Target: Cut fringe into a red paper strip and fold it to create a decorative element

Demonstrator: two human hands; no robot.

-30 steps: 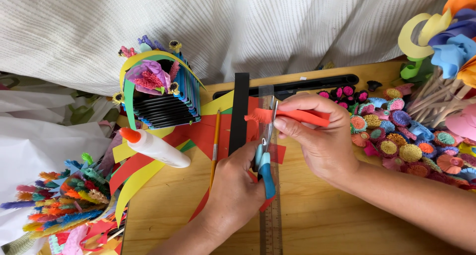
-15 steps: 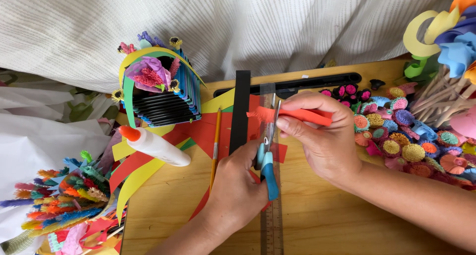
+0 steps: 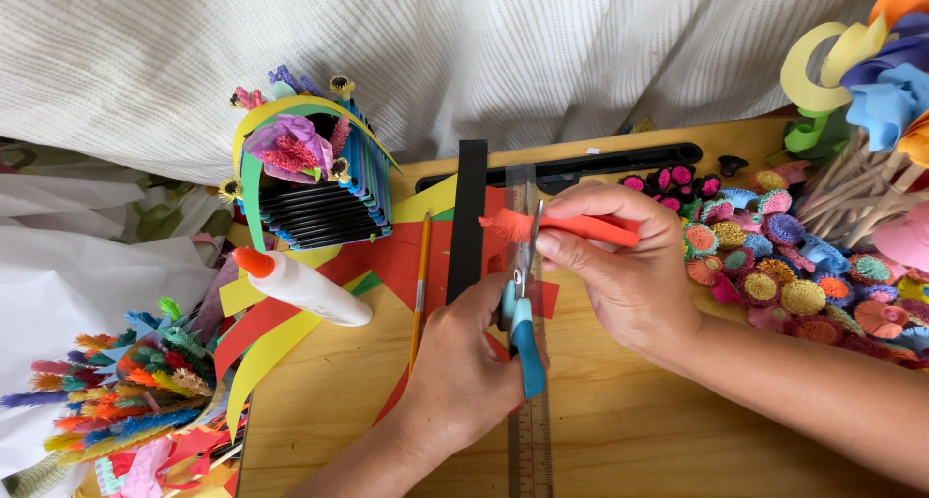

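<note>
My left hand [image 3: 464,372] grips small blue-handled scissors [image 3: 525,348], blades pointing away from me. Their tips meet the fringed end of a red paper strip [image 3: 590,229]. My right hand [image 3: 629,275] pinches that strip between thumb and fingers and holds it level just above the wooden board [image 3: 629,440]. A clear ruler [image 3: 530,440] lies lengthwise under the scissors. A black paper strip [image 3: 470,217] lies just left of the blades, on red paper sheets.
A white glue bottle with an orange cap [image 3: 305,287] and a thin pencil [image 3: 420,275] lie to the left. A striped paper basket [image 3: 314,179] stands at the back left. Several rolled paper flowers [image 3: 774,266] crowd the right; fringed paper bundles [image 3: 126,382] lie at lower left.
Both hands stay almost in place. The scissors have edged slightly along the fringed end of the red strip.
</note>
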